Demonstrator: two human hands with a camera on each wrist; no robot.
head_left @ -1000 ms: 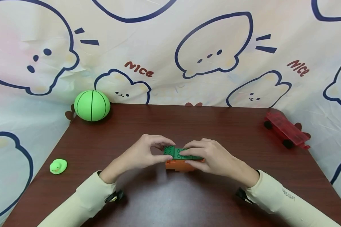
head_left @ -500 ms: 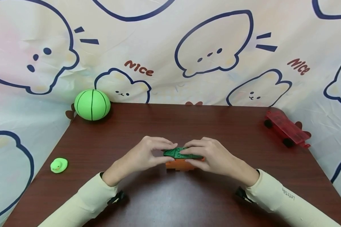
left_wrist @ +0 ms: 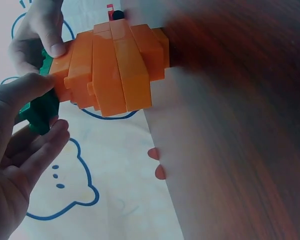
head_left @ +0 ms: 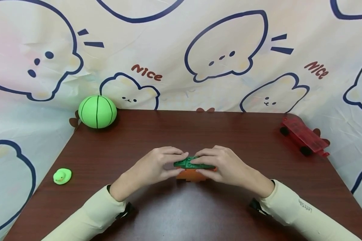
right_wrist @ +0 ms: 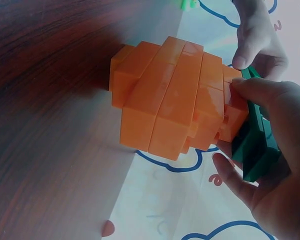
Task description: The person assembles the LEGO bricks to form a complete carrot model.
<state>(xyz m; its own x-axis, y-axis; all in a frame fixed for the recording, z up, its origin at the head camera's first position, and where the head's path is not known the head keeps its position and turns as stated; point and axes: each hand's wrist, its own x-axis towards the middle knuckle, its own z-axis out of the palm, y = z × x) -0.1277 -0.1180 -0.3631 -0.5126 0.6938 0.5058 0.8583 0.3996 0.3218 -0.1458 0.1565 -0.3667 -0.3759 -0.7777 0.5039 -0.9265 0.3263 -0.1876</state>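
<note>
A building-block model stands on the table in front of me, with an orange block body (head_left: 191, 174) and a green studded top (head_left: 187, 163). My left hand (head_left: 157, 166) holds its left end, thumb on the near side and fingers on the far side. At the right end my right hand (head_left: 226, 166) grips it, fingers over the green blocks and thumb against the orange side. Both wrist views show the stepped orange body (left_wrist: 110, 70) widening away from the green blocks (right_wrist: 252, 142). Part of the green top is hidden under the fingers.
On the dark wooden table (head_left: 175, 134), a green ball (head_left: 97, 112) stands at the back left. A small green rubber duck (head_left: 62, 176) lies by the left edge. Toward the right edge is a translucent red toy car (head_left: 305, 136). A patterned cloth (head_left: 175, 50) hangs behind.
My left hand has shifted slightly, its fingertips now lower over the left end. The raised green studded block seen there a second ago no longer stands up. The right hand has barely moved.
</note>
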